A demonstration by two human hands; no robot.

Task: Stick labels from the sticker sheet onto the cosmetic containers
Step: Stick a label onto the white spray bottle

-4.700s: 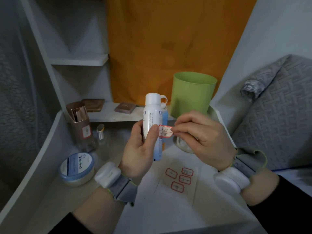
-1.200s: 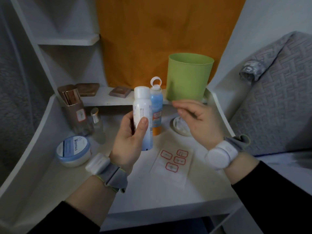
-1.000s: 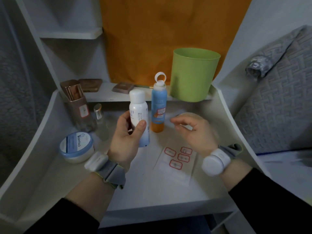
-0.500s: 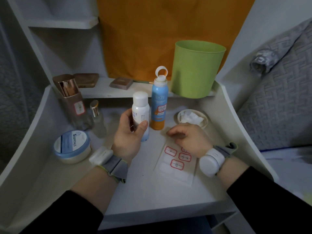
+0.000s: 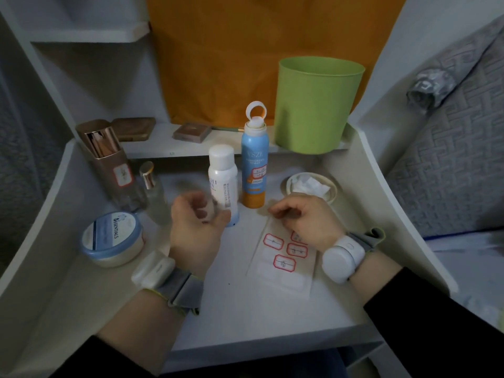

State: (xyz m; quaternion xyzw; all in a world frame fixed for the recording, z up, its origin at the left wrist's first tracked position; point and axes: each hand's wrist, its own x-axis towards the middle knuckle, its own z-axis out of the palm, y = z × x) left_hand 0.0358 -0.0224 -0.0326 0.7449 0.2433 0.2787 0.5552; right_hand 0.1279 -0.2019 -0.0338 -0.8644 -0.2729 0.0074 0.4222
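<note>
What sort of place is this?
Probably a bedroom vanity corner: a blue spray bottle and a cream jar stand on a white shelf, with quilted grey bedding beside it.

The sticker sheet (image 5: 283, 259) lies on the desk (image 5: 245, 312), partly under my right hand (image 5: 306, 221). Left of it, my left hand (image 5: 195, 227) sits before the short spray bottle (image 5: 222, 178), which stands just left of the taller spray can (image 5: 255, 170). The cream jar (image 5: 111, 238) is far left, and a dish (image 5: 331, 193) lies behind my right hand.

"ESSENTIALS" on the round cream jar's (image 5: 112, 239) lid, red-framed labels on the sticker sheet (image 5: 283, 257) handwritten, too small to read
</note>
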